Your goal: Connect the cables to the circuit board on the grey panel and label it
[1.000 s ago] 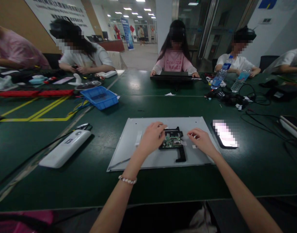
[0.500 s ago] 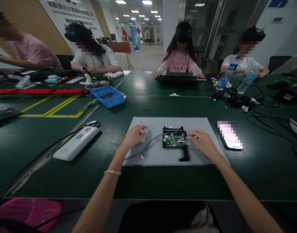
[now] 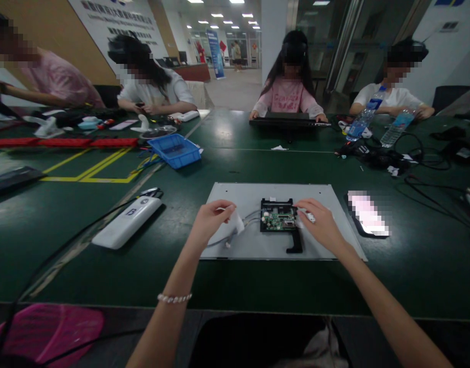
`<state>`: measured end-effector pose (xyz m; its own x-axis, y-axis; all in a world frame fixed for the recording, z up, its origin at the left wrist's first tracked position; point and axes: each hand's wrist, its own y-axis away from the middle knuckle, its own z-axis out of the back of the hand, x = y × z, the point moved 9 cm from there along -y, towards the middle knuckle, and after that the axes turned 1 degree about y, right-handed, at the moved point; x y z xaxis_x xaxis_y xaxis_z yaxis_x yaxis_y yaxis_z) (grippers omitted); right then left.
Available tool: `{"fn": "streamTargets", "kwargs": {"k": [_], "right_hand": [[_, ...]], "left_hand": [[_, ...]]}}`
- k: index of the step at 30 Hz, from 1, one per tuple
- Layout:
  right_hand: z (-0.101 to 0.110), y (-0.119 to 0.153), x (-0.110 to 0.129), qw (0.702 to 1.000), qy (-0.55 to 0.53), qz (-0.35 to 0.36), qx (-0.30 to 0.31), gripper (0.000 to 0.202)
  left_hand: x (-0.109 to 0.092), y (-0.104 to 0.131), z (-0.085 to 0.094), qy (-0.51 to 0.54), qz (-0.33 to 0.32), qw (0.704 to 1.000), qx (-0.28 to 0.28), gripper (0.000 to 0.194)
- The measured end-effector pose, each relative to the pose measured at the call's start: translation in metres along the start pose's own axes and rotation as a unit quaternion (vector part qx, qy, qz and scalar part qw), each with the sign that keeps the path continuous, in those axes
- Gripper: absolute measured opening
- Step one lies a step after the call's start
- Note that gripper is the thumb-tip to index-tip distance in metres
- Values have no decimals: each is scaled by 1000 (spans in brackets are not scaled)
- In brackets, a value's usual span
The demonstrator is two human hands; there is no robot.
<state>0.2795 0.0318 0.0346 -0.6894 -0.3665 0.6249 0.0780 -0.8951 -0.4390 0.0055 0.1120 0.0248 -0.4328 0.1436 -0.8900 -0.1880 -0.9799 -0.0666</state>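
Centrally, circuit board: in black frame, on grey panel, on bench.
Left hand: fingers curled beside white strip; cannot tell whether pinching.
Right hand: fingers bent at frame's right edge; pinch unclear.

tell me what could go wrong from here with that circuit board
The grey cables run from the board toward the left hand, which might snag them and tug the board. The right hand is close to the board's right edge and could bump exposed parts. The phone lies near the white panel, so sliding the panel rightward might knock it.
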Motion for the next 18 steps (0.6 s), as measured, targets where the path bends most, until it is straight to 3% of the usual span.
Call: {"fn": "streamTargets", "kwargs": {"k": [4,9,12,15,18], "right_hand": [[-33,1,52,993,-11,84,82,36],[-87,20,107,958,23,214,190,49],[-106,27,115,948,61,237,203,49],[-116,29,113,947,87,235,201,48],[-121,34,111,947,94,233,201,55]], "left_hand": [[13,3,-20,-114,-11,993,7,21],[3,11,-16,-218,-71,971,-68,28],[-15,25,-15,-279,-122,947,-101,28],[-25,39,-33,-351,-158,921,-52,19],[-17,49,-50,-401,-145,905,-7,23]]}}
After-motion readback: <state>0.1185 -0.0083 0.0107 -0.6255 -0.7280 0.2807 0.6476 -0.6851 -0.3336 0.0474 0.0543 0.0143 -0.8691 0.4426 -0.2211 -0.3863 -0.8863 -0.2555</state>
